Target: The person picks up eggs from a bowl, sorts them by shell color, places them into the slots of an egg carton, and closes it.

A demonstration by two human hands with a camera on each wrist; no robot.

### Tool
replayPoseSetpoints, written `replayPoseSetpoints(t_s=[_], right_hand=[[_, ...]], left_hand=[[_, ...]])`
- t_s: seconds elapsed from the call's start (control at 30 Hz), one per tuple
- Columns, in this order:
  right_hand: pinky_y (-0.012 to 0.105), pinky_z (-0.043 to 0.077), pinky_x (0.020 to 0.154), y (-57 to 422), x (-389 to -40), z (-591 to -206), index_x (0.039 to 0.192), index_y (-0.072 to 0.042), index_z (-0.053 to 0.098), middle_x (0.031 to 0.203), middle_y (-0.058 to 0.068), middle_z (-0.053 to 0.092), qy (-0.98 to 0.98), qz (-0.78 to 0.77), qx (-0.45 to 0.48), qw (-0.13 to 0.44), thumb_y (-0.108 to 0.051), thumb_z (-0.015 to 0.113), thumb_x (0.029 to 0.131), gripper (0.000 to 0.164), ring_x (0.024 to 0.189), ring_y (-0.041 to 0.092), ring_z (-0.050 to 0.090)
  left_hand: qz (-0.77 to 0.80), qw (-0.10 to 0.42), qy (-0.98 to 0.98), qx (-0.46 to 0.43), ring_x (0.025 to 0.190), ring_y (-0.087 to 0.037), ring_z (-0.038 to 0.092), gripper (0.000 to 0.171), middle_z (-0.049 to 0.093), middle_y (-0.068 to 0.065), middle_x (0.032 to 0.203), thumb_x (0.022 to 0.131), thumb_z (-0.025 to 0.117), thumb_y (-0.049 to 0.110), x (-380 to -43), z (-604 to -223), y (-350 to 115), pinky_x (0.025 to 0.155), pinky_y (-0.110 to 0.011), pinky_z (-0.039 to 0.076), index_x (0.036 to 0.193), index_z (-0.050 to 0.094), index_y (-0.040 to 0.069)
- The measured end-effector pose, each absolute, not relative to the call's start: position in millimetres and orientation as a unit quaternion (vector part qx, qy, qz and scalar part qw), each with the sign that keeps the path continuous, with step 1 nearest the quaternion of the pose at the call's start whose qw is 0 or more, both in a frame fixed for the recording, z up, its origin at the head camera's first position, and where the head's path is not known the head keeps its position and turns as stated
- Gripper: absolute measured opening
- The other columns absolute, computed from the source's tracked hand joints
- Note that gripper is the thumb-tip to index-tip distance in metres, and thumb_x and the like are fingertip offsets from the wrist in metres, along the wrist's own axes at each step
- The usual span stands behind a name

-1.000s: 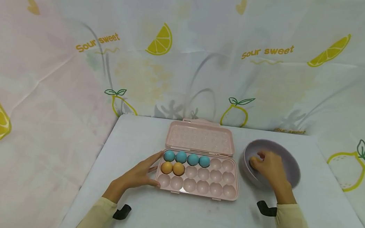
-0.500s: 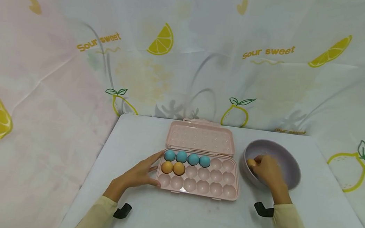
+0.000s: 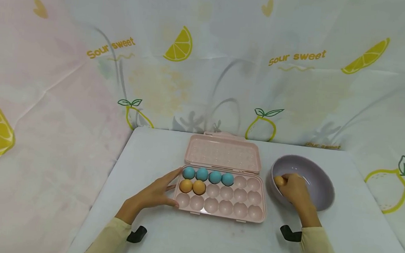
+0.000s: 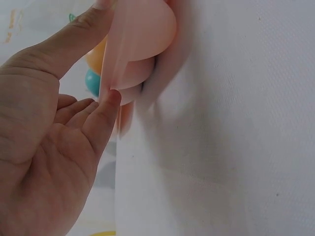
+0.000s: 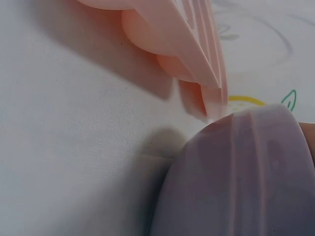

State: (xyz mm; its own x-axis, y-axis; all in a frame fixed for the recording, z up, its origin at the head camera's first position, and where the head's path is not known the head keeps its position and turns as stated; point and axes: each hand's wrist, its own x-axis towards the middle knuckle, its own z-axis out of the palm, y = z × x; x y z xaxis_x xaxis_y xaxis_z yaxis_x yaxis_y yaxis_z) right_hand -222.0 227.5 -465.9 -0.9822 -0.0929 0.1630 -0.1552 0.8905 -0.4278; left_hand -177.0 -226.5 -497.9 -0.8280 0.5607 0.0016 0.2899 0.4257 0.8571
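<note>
In the head view, an open pink egg box (image 3: 219,212) lies mid-table. Several teal balls (image 3: 202,174) sit in its back row, and two yellow balls (image 3: 199,187) fill the left wells of the middle row. My left hand (image 3: 154,193) spreads its fingers along the box's left end, touching the rim (image 4: 109,64) with thumb and fingertips. My right hand (image 3: 296,189) reaches into a purple bowl (image 3: 319,180) and pinches a yellow ball (image 3: 279,181) near the bowl's left wall. The bowl's outside (image 5: 221,182) hides most of that hand in the right wrist view.
The raised lid (image 3: 223,153) of the egg box leans back behind the wells. A white tabletop (image 3: 199,242) lies under everything, and a lemon-print cloth (image 3: 205,84) hangs along its back and sides. The bowl stands close to the box's right end.
My right hand has shifted slightly left and down in the bowl, with its fingers now closed around the yellow ball. The left hand and the egg box have stayed put.
</note>
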Motion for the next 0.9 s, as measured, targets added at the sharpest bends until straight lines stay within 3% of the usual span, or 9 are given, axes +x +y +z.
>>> replayPoseSetpoints(t_s=[0.2,0.43,0.53,0.63,0.9], right_hand=[[0.029,0.033,0.044,230.4,-221.8,-468.1,0.065,-0.005,0.061,0.055,0.001,0.047,-0.97,0.223,0.063,0.073,-0.006,0.058,0.068,0.005,0.052,0.018,0.041],[0.032,0.037,0.049,233.3,-220.0,-467.0,0.06,-0.009,0.061,0.059,0.004,0.051,-0.967,0.233,0.057,0.09,-0.011,0.057,0.071,0.012,0.057,0.021,0.044],[0.038,0.043,0.056,235.7,-218.7,-466.8,0.072,-0.004,0.066,0.07,0.011,0.057,-0.967,0.237,0.053,0.079,-0.01,0.057,0.071,0.011,0.066,0.026,0.051],[0.044,0.045,0.063,237.5,-217.7,-467.1,0.087,0.0,0.067,0.082,0.015,0.06,-0.967,0.239,0.052,0.072,-0.009,0.059,0.07,0.021,0.075,0.03,0.054],[0.039,0.041,0.06,237.6,-218.8,-466.1,0.101,-0.001,0.063,0.09,0.015,0.061,-0.969,0.232,0.053,0.061,-0.012,0.059,0.072,0.031,0.074,0.028,0.052]], left_hand=[[0.47,0.148,0.832,0.254,0.13,-0.014,0.014,0.113,0.011,0.001,0.145,0.056,0.081,0.026,-177.0,-496.6,-225.9,0.094,-0.029,0.038,0.141,0.006,0.018],[0.468,0.15,0.835,0.247,0.13,-0.012,0.015,0.113,0.012,0.001,0.145,0.056,0.081,0.026,-177.0,-496.7,-224.9,0.093,-0.027,0.039,0.141,0.007,0.019],[0.466,0.149,0.836,0.248,0.13,-0.012,0.015,0.113,0.012,0.001,0.145,0.056,0.081,0.026,-176.8,-496.9,-224.6,0.093,-0.026,0.039,0.141,0.007,0.019],[0.467,0.149,0.835,0.249,0.13,-0.013,0.014,0.113,0.011,0.002,0.145,0.056,0.081,0.026,-176.8,-496.9,-224.9,0.093,-0.026,0.038,0.141,0.007,0.019],[0.468,0.146,0.836,0.248,0.13,-0.014,0.014,0.113,0.012,0.002,0.145,0.056,0.081,0.025,-177.3,-499.2,-225.8,0.093,-0.028,0.038,0.141,0.007,0.019]])
